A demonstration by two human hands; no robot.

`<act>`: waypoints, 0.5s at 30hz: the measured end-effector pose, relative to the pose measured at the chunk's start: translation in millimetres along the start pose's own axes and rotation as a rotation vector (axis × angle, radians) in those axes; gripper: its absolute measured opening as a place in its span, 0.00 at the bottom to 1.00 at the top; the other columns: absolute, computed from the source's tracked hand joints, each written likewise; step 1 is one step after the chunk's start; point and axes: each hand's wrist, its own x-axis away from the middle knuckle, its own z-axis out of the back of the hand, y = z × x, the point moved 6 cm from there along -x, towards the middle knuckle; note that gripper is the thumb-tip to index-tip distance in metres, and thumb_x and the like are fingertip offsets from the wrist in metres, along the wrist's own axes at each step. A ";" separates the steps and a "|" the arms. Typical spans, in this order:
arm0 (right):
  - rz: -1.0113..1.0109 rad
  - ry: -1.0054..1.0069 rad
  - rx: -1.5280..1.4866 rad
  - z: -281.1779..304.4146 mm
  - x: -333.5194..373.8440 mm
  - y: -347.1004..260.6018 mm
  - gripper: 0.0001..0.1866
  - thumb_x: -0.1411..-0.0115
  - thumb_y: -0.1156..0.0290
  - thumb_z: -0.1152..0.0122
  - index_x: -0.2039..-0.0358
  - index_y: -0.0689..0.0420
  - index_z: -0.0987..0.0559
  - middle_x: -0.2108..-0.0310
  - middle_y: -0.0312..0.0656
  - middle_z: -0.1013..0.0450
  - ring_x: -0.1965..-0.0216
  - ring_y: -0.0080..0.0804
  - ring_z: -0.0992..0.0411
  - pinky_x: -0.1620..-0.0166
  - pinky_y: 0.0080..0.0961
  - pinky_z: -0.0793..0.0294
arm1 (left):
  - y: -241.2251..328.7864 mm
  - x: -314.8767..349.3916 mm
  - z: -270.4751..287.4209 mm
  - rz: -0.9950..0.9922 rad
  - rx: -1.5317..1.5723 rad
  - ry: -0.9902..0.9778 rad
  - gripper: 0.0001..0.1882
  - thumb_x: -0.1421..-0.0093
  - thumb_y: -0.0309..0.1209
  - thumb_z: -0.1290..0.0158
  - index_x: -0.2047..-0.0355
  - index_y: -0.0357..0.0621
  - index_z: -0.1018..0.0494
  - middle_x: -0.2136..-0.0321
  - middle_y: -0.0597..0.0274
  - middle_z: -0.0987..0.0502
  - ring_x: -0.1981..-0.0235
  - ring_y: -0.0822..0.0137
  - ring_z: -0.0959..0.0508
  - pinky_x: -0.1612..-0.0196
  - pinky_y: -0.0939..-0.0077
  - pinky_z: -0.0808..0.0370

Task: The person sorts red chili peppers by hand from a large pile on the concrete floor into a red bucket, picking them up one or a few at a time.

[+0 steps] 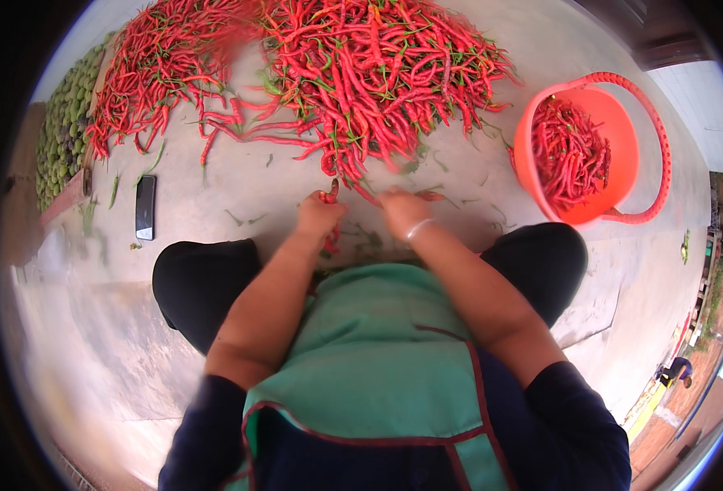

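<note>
A big heap of long red chili peppers with green stems lies on the floor in front of me. My left hand is closed round a few red chilies, whose ends show above and below the fingers. Just to its right, at the near edge of the heap, my right hand is closed too. A red chili points out from its fingers toward the left hand, and another red tip shows on its right side. How the fingers grip is partly blurred.
An orange-red bucket with an arched handle stands at right, partly filled with red chilies. More chilies spread at far left. A black phone lies on the floor. Beyond it is a green heap. Another person is far off at right.
</note>
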 end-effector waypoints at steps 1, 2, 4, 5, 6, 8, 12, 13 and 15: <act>0.008 0.030 0.001 -0.8 -2.6 -5.1 0.07 0.52 0.70 0.43 0.72 0.56 0.28 0.73 0.43 0.31 0.66 0.42 0.29 0.65 0.36 0.29 | 1.2 -1.5 7.4 0.022 0.115 0.030 0.12 0.55 0.26 0.41 0.75 0.41 0.35 0.83 0.65 0.31 0.85 0.74 0.31 0.84 0.78 0.34; 0.015 0.052 -0.011 -3.0 -8.9 -9.3 0.08 0.52 0.70 0.43 0.71 0.56 0.29 0.72 0.44 0.31 0.66 0.42 0.29 0.65 0.36 0.29 | 1.3 -4.9 9.8 -0.015 0.206 0.034 0.10 0.53 0.26 0.42 0.75 0.41 0.34 0.82 0.65 0.31 0.85 0.74 0.32 0.84 0.78 0.35; 0.027 0.096 -0.035 -7.1 -22.4 -17.0 0.09 0.52 0.70 0.43 0.70 0.56 0.29 0.71 0.45 0.31 0.66 0.43 0.30 0.65 0.36 0.29 | -8.2 -7.8 2.6 0.034 0.256 -0.009 0.09 0.51 0.26 0.43 0.75 0.41 0.34 0.81 0.64 0.30 0.83 0.73 0.31 0.82 0.79 0.34; 0.030 0.074 -0.017 -15.6 -26.7 -10.6 0.09 0.52 0.70 0.43 0.69 0.56 0.29 0.70 0.45 0.30 0.66 0.43 0.29 0.65 0.36 0.29 | -8.7 -9.2 -4.8 0.054 0.278 -0.036 0.09 0.51 0.26 0.43 0.75 0.41 0.34 0.81 0.64 0.29 0.83 0.73 0.30 0.82 0.79 0.33; 0.032 0.056 -0.002 -26.0 -30.3 -5.3 0.09 0.52 0.70 0.43 0.69 0.57 0.28 0.69 0.46 0.30 0.66 0.43 0.29 0.64 0.35 0.29 | -9.3 -11.2 -8.5 0.034 0.213 -0.049 0.08 0.50 0.26 0.44 0.74 0.40 0.34 0.80 0.64 0.29 0.82 0.73 0.30 0.81 0.79 0.32; -0.036 0.014 -0.124 -34.6 -31.9 -1.3 0.10 0.51 0.71 0.44 0.67 0.58 0.28 0.69 0.46 0.29 0.67 0.42 0.28 0.65 0.33 0.28 | -17.2 -14.4 -13.6 0.002 0.082 -0.072 0.07 0.48 0.27 0.45 0.72 0.40 0.33 0.79 0.63 0.28 0.81 0.72 0.29 0.79 0.79 0.31; -0.292 -0.075 -0.758 -42.6 -23.6 6.4 0.12 0.48 0.72 0.46 0.62 0.59 0.28 0.69 0.44 0.26 0.72 0.34 0.26 0.68 0.26 0.28 | -15.2 -14.1 -24.0 -0.013 0.263 -0.257 0.07 0.46 0.26 0.47 0.68 0.39 0.33 0.77 0.62 0.27 0.78 0.72 0.27 0.76 0.78 0.28; -0.346 -0.090 -0.940 -46.4 -21.0 12.8 0.12 0.46 0.72 0.47 0.61 0.59 0.28 0.70 0.43 0.26 0.73 0.31 0.26 0.70 0.24 0.28 | -9.8 -9.8 -31.4 0.002 0.294 -0.303 0.07 0.46 0.25 0.48 0.67 0.38 0.33 0.76 0.62 0.27 0.77 0.72 0.27 0.75 0.78 0.28; -0.507 -0.236 -1.189 -46.3 -15.0 11.8 0.13 0.45 0.69 0.47 0.59 0.58 0.27 0.72 0.39 0.26 0.74 0.26 0.27 0.72 0.20 0.29 | -7.1 -5.0 -32.9 0.000 0.283 -0.334 0.07 0.45 0.24 0.49 0.66 0.38 0.33 0.75 0.61 0.26 0.76 0.72 0.27 0.73 0.77 0.27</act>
